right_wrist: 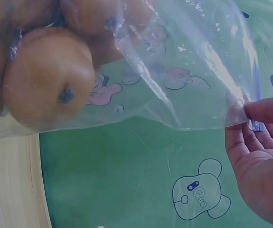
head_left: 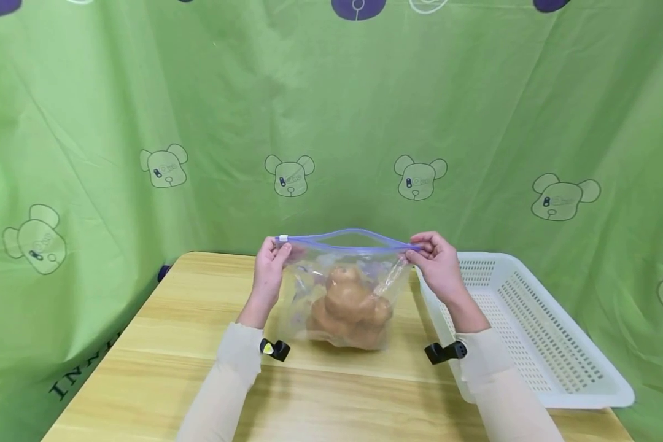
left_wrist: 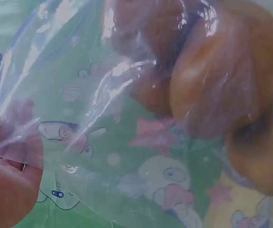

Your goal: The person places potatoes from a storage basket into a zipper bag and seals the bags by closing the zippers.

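A clear zip bag (head_left: pixel 298 298) with a purple zip strip stands upright over the table, holding several round orange-brown fruits (head_left: pixel 348 298). Its mouth gapes in the middle. My left hand (head_left: pixel 267 267) pinches the upper left corner, beside a white slider (head_left: pixel 283 238). At the upper right corner, my right hand (head_left: pixel 441 264) pinches the strip between thumb and fingers. In the right wrist view one fruit (right_wrist: pixel 48 78) shows a dark spot at its end. Printed cartoon figures and a pink star (left_wrist: pixel 153 135) show on the bag. Whether its bottom touches the table I cannot tell.
A white perforated plastic basket (head_left: pixel 574 319) sits on the right side of the wooden table (head_left: pixel 182 344), partly behind my right forearm. Beyond the table hangs a green curtain (head_left: pixel 353 110) with bear-head prints.
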Tool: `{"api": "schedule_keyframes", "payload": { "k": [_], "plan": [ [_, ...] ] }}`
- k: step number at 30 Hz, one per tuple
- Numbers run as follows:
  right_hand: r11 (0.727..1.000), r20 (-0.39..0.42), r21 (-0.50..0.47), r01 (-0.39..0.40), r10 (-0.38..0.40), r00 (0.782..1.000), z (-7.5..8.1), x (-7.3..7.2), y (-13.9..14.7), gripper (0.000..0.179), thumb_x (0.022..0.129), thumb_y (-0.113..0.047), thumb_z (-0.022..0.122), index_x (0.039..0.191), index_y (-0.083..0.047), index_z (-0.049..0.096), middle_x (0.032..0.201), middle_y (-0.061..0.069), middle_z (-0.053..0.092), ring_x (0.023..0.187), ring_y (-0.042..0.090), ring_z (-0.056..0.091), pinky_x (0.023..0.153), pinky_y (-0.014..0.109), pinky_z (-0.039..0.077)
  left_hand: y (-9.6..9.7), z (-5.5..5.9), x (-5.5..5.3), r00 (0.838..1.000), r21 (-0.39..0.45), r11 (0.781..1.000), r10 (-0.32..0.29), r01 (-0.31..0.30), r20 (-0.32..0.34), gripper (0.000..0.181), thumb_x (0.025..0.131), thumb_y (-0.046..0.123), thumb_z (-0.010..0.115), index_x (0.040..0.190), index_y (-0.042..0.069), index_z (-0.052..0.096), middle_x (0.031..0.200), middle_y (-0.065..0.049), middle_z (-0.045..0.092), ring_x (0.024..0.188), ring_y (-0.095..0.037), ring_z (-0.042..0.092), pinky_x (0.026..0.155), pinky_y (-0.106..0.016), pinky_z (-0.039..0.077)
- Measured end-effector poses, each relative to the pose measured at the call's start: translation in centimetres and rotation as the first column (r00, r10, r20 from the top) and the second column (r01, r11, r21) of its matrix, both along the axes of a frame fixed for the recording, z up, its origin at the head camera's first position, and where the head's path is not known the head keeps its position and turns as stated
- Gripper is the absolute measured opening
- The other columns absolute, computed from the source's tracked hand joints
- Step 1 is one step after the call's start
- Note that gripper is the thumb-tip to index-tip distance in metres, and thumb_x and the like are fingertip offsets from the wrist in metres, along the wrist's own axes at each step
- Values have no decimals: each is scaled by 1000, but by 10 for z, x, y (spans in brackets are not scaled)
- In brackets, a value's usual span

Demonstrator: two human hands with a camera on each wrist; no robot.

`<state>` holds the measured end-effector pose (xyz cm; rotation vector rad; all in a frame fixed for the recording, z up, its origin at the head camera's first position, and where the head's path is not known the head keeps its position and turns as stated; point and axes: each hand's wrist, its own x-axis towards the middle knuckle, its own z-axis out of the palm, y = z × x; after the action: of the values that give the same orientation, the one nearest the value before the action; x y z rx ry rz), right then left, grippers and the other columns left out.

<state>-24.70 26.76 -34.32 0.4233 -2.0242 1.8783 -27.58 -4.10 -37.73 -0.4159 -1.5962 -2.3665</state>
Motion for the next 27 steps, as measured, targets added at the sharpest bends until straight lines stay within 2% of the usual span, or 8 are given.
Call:
{"api": "schedule_keyframes", "payload": {
  "k": [6, 10, 12, 16, 19, 23, 27],
  "plan": [
    [1000, 29, -25, 19, -18, 999, 2, -1, 4, 26, 83, 18, 54, 103, 1, 52, 84, 0, 63, 73, 8, 64, 72, 19, 54, -1, -2, 5, 1000, 25, 1000, 13, -13, -24, 7, 96, -1, 46, 95, 6, 49, 82, 2, 67, 80, -11, 65, 78, -25, 53],
    [997, 47, -30, 73, -72, 996, 6, -1, 5, 25, 83, 18, 54, 100, 0, 52, 81, -1, 63, 69, 8, 63, 70, 19, 55, -1, -3, 8, 1000, 20, 1000, 15, -15, -15, 4, 96, 1, 47, 96, 4, 49, 81, 2, 68, 79, -11, 65, 75, -23, 52],
    [993, 44, 0, 119, -119, 992, 7, -1, 6, 24, 83, 17, 56, 99, -1, 52, 79, -2, 63, 67, 7, 63, 69, 18, 55, -1, -5, 9, 1000, 22, 1000, 18, -17, -13, 4, 97, 1, 47, 96, 5, 50, 80, 2, 68, 78, -11, 65, 74, -23, 52],
    [976, 28, 69, 206, -208, 978, 6, -4, 7, 20, 84, 13, 59, 102, 8, 51, 78, -4, 62, 67, 6, 62, 69, 18, 55, 2, -7, 9, 999, 38, 999, 21, -19, -42, 7, 97, 1, 47, 95, 7, 50, 80, 2, 68, 79, -11, 65, 75, -23, 52],
    [967, 37, 96, 236, -240, 970, 2, -6, 7, 23, 85, 11, 59, 106, 13, 50, 80, -3, 62, 69, 5, 62, 71, 17, 54, 4, -8, 11, 997, 4, 1000, 30, -30, -75, 6, 97, 1, 47, 96, 6, 51, 82, 2, 68, 80, -11, 65, 78, -24, 52],
    [957, 31, 142, 253, -260, 965, -3, -7, 8, 22, 85, 10, 58, 106, 14, 52, 85, 8, 63, 70, 3, 60, 69, 14, 52, 7, -10, 13, 991, -83, 993, 80, -89, -107, 4, 97, 2, 47, 95, 0, 51, 81, 1, 66, 80, -11, 64, 78, -24, 52],
    [926, -26, 284, 251, -254, 967, -3, -7, 6, 23, 88, 2, 60, 109, 9, 56, 96, 19, 62, 80, 8, 58, 73, 15, 50, 10, -9, 13, 983, -118, 982, 135, -150, -122, 8, 98, 4, 47, 95, -3, 51, 79, 0, 62, 76, -10, 60, 74, -23, 50]
  ]
}}
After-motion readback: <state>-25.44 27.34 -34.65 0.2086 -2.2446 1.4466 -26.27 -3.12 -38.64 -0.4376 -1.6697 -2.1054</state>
